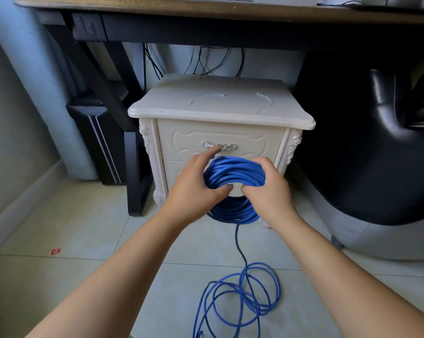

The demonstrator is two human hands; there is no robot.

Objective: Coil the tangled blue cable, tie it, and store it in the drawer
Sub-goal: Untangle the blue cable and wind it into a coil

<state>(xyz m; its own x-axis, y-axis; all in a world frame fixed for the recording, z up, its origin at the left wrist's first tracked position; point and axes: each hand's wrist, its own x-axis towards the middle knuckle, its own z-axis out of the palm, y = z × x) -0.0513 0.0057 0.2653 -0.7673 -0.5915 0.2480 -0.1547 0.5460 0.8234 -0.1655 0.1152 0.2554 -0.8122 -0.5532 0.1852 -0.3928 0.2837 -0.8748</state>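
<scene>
Nearest me, my bare left forearm (103, 276) and right forearm (347, 272) lay stretched forward over the pale tiled floor (72, 228). Largest ahead was the brown wooden desk (157, 7) on black legs, spanning the top of the view. Under its right side bulged a black leather chair (376, 147). Under the desk's middle stood the cream carved nightstand (220, 106), its top drawer (181, 140) closed. Beside the desk's left leg, toward the floor's far left, stood a black computer tower (96, 142).

The blue round cable (233, 172) was in two parts. I held the wound part, a thick coil (230, 211), upright against the nightstand's lower front, just under the top drawer. My left hand (194, 189) gripped the coil's left side, thumb pressed inside the ring and fingers behind it. Its forefinger stretched up close to the ornate silver handle (228, 145); whether it touched, I could not tell. My right hand (267, 189) clasped the coil's upper right, fingers curled over the strands and thumb tucked into the ring. From the coil's bottom a single strand dropped to the floor and ran into a loose tangle of loops (242, 293) at the floor's near edge, between my forearms.

Smallest of all, a red scrap (55, 251) lay on the tiles at the left, well apart from everything else.
</scene>
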